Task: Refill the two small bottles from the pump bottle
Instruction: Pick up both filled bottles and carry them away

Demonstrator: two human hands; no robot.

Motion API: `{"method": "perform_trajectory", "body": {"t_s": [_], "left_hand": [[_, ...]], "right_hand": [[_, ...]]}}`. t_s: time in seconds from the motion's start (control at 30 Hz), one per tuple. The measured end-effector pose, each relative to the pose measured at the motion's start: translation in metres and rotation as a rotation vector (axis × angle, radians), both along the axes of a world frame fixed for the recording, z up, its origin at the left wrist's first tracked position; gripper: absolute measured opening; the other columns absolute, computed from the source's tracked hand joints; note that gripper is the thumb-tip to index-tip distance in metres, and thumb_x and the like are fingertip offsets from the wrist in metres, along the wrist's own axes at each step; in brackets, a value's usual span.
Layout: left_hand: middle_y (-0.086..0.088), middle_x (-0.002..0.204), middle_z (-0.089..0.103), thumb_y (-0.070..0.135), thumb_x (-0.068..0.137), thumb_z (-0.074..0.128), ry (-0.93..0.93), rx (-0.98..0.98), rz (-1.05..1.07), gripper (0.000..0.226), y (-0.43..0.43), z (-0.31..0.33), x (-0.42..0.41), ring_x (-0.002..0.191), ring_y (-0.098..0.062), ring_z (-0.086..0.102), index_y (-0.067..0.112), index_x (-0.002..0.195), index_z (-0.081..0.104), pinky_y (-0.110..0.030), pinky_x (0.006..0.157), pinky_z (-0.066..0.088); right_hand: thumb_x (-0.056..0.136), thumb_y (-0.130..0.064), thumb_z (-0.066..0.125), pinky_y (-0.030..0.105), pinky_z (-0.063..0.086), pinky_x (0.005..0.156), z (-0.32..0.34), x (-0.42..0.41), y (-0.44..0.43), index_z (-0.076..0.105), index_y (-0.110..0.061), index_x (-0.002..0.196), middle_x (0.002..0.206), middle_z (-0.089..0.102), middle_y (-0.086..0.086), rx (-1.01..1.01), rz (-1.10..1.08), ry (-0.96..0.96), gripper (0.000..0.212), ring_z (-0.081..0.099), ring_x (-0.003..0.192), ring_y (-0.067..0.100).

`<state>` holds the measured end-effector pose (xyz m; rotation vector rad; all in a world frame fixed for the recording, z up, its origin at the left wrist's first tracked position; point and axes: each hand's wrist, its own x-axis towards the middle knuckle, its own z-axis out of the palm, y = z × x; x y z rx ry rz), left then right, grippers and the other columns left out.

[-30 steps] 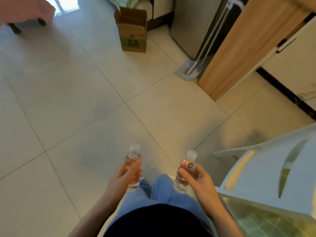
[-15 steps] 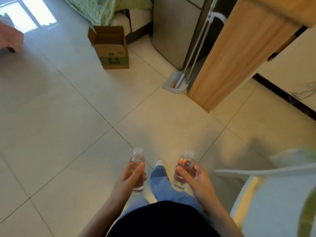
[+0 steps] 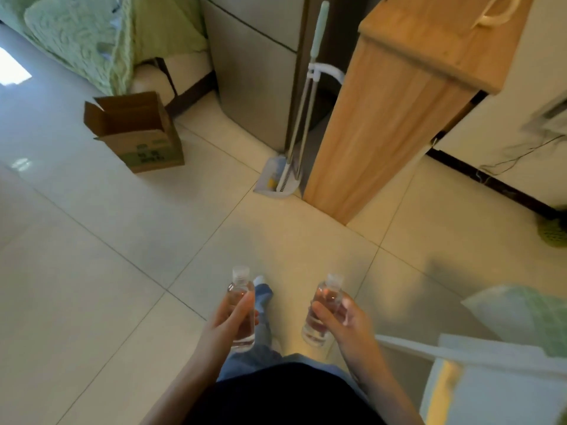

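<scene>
**Two bottles in hand, pump bottle nowhere showing**

The person is carrying a small clear bottle in each hand above the tiled floor (image 3: 92, 271). The left hand (image 3: 227, 326) is wrapping thumb and fingers round the left bottle (image 3: 238, 290). The right hand (image 3: 346, 323) is pinching the right bottle (image 3: 325, 297) at mid-body. Both bottles are sitting roughly upright with caps on, well apart. How full they are is not showing clearly. They are looking light, stiff and smooth, so likely slippery once wet. Gripping the body is leaving each cap free for opening. An open box (image 3: 138, 133) and a wooden cabinet (image 3: 383, 118) are standing ahead.
</scene>
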<state>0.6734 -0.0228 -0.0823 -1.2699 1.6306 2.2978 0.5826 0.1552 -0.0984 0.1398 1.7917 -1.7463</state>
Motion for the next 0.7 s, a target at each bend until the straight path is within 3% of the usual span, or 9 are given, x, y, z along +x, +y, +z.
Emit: {"method": "perform_trajectory", "body": {"t_s": [0.13, 0.3, 0.4, 0.47, 0.57, 0.7], "left_hand": [[-0.006, 0.077, 0.068, 0.029, 0.088, 0.052, -0.003, -0.031, -0.093, 0.016, -0.025, -0.002, -0.063, 0.069, -0.016, 0.067, 0.016, 0.091, 0.062, -0.031, 0.068, 0.053], [-0.010, 0.078, 0.062, 0.023, 0.091, 0.050, 0.037, -0.065, -0.291, 0.020, -0.058, 0.003, -0.139, 0.068, -0.015, 0.064, 0.004, 0.093, 0.059, -0.019, 0.059, 0.053], [-0.012, 0.078, 0.059, 0.018, 0.092, 0.049, 0.066, -0.041, -0.359, 0.018, -0.070, 0.011, -0.181, 0.069, -0.017, 0.060, 0.002, 0.094, 0.057, -0.017, 0.057, 0.053], [-0.009, 0.077, 0.061, 0.025, 0.089, 0.052, 0.069, -0.026, -0.389, 0.018, -0.075, 0.012, -0.203, 0.072, -0.016, 0.061, 0.009, 0.090, 0.059, -0.020, 0.061, 0.051], [-0.007, 0.077, 0.063, 0.036, 0.080, 0.054, 0.046, 0.001, -0.421, 0.027, -0.075, 0.012, -0.232, 0.073, -0.017, 0.062, 0.012, 0.089, 0.061, -0.025, 0.066, 0.050], [-0.005, 0.074, 0.065, 0.044, 0.069, 0.054, 0.022, 0.014, -0.470, 0.038, -0.070, 0.010, -0.270, 0.070, -0.015, 0.064, 0.013, 0.088, 0.062, -0.024, 0.064, 0.052]], "right_hand": [[0.084, -0.004, 0.065, 0.016, 0.050, 0.062, -0.004, -0.039, -0.020, 0.065, -0.017, 0.094, 0.076, 0.072, -0.004, -0.013, -0.110, -0.013, 0.016, 0.066, 0.071, 0.003], [0.084, 0.004, 0.062, 0.018, 0.051, 0.059, -0.003, -0.086, -0.041, 0.065, -0.010, 0.092, 0.075, 0.070, 0.001, -0.041, -0.300, -0.001, 0.017, 0.065, 0.067, 0.005], [0.083, 0.004, 0.063, 0.027, 0.055, 0.070, 0.002, -0.111, -0.050, 0.065, -0.009, 0.091, 0.076, 0.071, 0.002, -0.058, -0.394, -0.002, 0.015, 0.065, 0.071, 0.009], [0.083, 0.002, 0.064, 0.027, 0.054, 0.076, 0.004, -0.124, -0.052, 0.066, -0.009, 0.094, 0.076, 0.073, 0.000, -0.052, -0.435, 0.013, 0.016, 0.066, 0.075, 0.008], [0.083, 0.001, 0.064, 0.018, 0.054, 0.069, 0.006, -0.144, -0.052, 0.066, -0.010, 0.093, 0.077, 0.073, -0.001, -0.055, -0.478, 0.026, 0.015, 0.066, 0.074, 0.005], [0.084, -0.004, 0.064, 0.018, 0.053, 0.069, 0.006, -0.180, -0.047, 0.066, -0.012, 0.093, 0.078, 0.074, -0.002, -0.030, -0.479, 0.034, 0.013, 0.068, 0.074, 0.004]]}}
